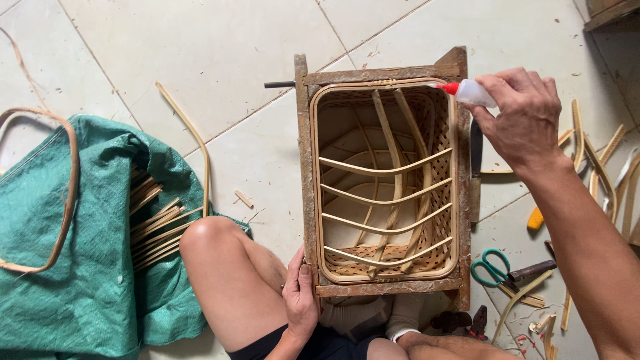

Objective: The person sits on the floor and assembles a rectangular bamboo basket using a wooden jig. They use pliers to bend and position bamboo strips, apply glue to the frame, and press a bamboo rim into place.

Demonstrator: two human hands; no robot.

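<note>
We are gripping a small glue bottle (472,93) in our right hand (523,117), upper right, its red tip touching the woven basket (440,143) rim at centre frame, inside a wooden frame (305,167); our left hand (299,293) is lying flat, fingers together, against the frame's lower left corner.

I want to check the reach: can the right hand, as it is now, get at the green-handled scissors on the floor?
Probably yes: the scissors lie uncovered beneath the right hand's forearm, but it holds a glue bottle.

A small white glue bottle (472,93) with a red nozzle lay tipped toward the far rim of a woven bamboo basket (440,143). The basket sat inside a wooden frame (305,167), seemingly snug.
</note>
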